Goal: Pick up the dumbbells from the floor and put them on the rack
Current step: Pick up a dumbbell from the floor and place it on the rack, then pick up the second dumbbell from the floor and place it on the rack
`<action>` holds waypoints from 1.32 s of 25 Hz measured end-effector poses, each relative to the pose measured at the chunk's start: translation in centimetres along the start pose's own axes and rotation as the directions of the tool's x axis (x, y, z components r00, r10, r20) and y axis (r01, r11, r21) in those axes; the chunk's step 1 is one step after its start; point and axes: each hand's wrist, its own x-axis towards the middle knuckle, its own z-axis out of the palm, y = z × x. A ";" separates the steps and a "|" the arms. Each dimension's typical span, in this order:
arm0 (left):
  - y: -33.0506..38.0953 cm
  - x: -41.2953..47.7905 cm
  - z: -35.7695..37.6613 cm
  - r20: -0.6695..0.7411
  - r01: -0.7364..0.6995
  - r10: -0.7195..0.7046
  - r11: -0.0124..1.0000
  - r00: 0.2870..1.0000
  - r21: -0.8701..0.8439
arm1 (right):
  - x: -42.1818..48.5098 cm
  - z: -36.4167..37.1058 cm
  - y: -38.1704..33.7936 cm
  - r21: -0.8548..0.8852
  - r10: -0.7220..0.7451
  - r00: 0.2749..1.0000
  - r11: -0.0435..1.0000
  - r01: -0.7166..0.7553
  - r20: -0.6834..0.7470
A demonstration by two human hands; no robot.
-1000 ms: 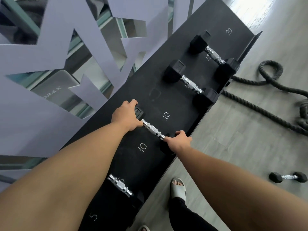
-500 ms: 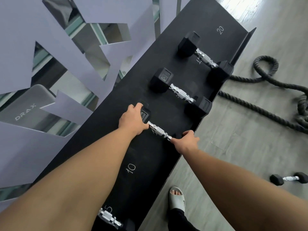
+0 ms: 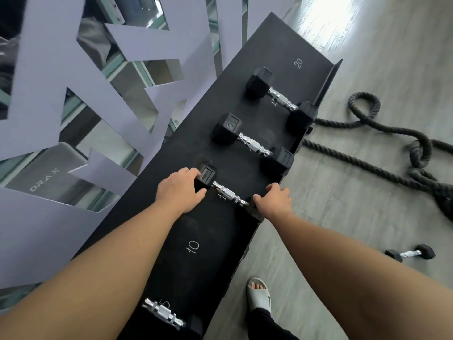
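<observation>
Both hands, left [image 3: 180,190] and right [image 3: 273,201], clamp the dumbbell [image 3: 226,192] heads to square it on the rack [image 3: 259,52]; spare dumbbell [image 3: 410,253] on floor at 4 o'clock

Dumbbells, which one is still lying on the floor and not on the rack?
The small dumbbell on the grey floor, lower right; the others sit on the black rack.

gym | dumbbell rack [image 3: 257,69] | battle rope [image 3: 362,165] | DRAX machine [image 3: 46,177]
</observation>
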 end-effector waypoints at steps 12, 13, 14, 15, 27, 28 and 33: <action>3.2 -19.3 -3.8 0.121 -0.175 0.170 0.984 0.978 0.030 | -21.0 -7.3 10.1 -0.587 -0.380 0.918 0.720 0.370 0.113; 3.7 -20.9 -3.6 0.144 -0.200 0.192 0.979 0.971 0.043 | -22.5 -7.5 11.4 -0.583 -0.365 0.924 0.730 0.358 0.110; 4.6 -22.7 -3.4 0.157 -0.229 0.218 0.972 0.963 0.051 | -24.1 -8.0 13.0 -0.581 -0.354 0.930 0.739 0.343 0.099; 5.4 -24.2 -3.2 0.154 -0.251 0.240 0.966 0.959 0.056 | -25.5 -8.6 14.5 -0.579 -0.345 0.935 0.746 0.328 0.085; 25.3 -36.8 0.4 0.076 -0.494 0.489 0.857 0.869 0.147 | -37.3 -19.3 38.4 -0.514 -0.141 0.983 0.856 0.063 -0.114; 27.7 -37.9 1.0 0.081 -0.510 0.504 0.846 0.860 0.157 | -37.9 -20.1 41.1 -0.499 -0.123 0.985 0.865 0.047 -0.121; 40.4 -44.1 5.8 0.179 -0.549 0.524 0.824 0.833 0.140 | -40.8 -24.1 55.7 -0.361 -0.015 0.990 0.932 -0.037 -0.140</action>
